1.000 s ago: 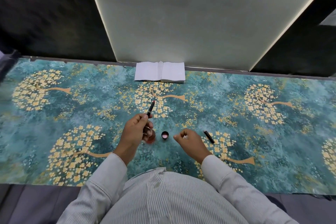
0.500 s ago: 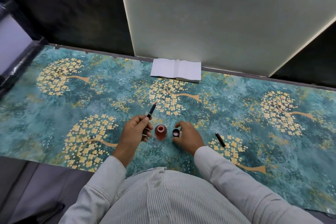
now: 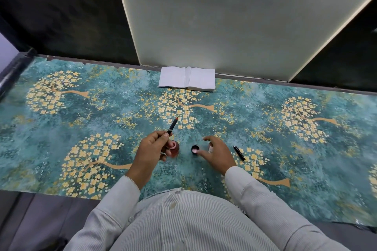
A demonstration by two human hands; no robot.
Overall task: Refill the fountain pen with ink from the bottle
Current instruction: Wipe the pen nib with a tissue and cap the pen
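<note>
Nearest, just left of the open ink bottle (image 3: 174,149): left hand (image 3: 151,149) pinching the pen section (image 3: 172,126), tip angled away. Right of the bottle: right hand (image 3: 217,154) spread, hovering by the bottle cap (image 3: 195,149); pen cap (image 3: 239,153) beyond. Apparently preparing the dip, needing the tip turned down into the bottle mouth.

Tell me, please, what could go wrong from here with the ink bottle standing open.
The open ink bottle stands right beside the left hand holding the pen; a nudge could tip it onto the patterned cloth. The right hand hovers by the loose bottle cap and could knock it away.
</note>
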